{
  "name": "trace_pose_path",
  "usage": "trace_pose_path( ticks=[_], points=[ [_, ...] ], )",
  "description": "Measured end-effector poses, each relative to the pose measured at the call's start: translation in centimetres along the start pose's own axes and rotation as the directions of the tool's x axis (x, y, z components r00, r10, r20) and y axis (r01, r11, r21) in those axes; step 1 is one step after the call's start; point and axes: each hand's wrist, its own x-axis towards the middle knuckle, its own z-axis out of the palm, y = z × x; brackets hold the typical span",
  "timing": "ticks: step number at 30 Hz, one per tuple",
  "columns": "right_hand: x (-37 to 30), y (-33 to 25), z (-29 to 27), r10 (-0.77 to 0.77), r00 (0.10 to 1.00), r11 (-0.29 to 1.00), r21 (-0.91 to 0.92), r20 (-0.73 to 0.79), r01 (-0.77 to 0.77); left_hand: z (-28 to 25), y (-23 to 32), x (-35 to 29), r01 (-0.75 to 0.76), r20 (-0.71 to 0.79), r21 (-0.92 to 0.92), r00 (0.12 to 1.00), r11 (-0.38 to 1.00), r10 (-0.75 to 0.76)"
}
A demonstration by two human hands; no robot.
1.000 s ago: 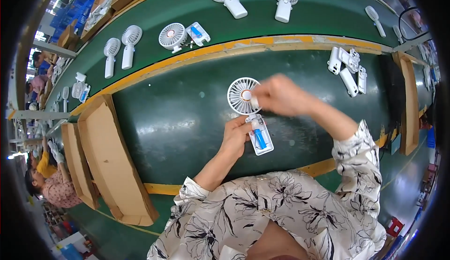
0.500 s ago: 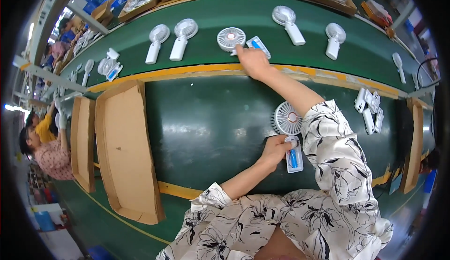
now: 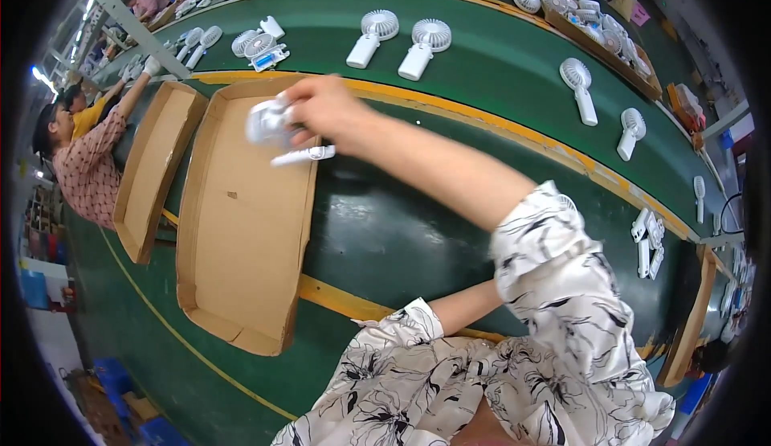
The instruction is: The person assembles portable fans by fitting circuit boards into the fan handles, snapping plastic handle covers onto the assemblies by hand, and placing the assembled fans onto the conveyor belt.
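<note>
My right hand (image 3: pixel 328 112) is closed on a white handheld fan (image 3: pixel 269 122), blurred by motion. It hovers over the top end of a shallow cardboard tray (image 3: pixel 245 237), with my arm stretched across to the left. Just below the fan, a slim white handle-like piece (image 3: pixel 303 155) hangs near the fingers; whether it is joined to the fan I cannot tell. My left forearm (image 3: pixel 467 305) passes behind the right sleeve, which hides the left hand and anything in it.
White handheld fans (image 3: pixel 431 36) lie along the green belt (image 3: pixel 498 68) beyond the yellow edge. An opened fan (image 3: pixel 261 48) rests farther left. White handle parts (image 3: pixel 647 241) are piled at right. Another cardboard tray (image 3: pixel 157 169) stands near a person (image 3: pixel 88 165) at left. A parts box (image 3: pixel 602 36) sits behind the belt.
My right hand has moved from the belt to above the cardboard tray, carrying a fan. The opened fan it touched is gone from the belt. My left hand has become hidden. The view has turned left.
</note>
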Motion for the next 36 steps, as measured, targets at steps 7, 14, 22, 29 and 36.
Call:
trace_pose_path(
  ticks=[7, 14, 22, 29, 36],
  points=[
    [0.3, 7.9, 4.6, -0.329, 0.867, 0.244, -0.853, 0.376, 0.462, -7.0, 1.5, -2.9, 0.218, -0.169, -0.250, 0.950, 0.943, -0.264],
    [-3.8, 11.8, 2.1, -0.254, 0.652, -0.273, -0.699, 0.715, 0.661, -9.5, 1.3, -3.9, 0.419, -0.144, -0.529, 0.813, 0.738, -0.565],
    [-12.0, 11.1, -1.5, 0.025, 0.766, -0.151, -0.755, 0.642, 0.638, -11.6, 1.7, -3.9, 0.610, 0.020, -0.691, 0.552, 0.387, -0.834],
    [-22.5, 7.7, -8.1, -0.556, 0.735, 0.040, -0.872, 0.387, 0.488, -2.3, 0.5, 1.4, 0.804, 0.364, -0.595, 0.259, -0.009, -0.895],
    [-46.1, 7.6, -28.4, -0.519, 0.601, 0.257, -0.781, -0.609, -0.569, 0.4, 0.5, 2.7, 0.823, 0.324, -0.567, 0.248, 0.022, -0.913]
  ],
)
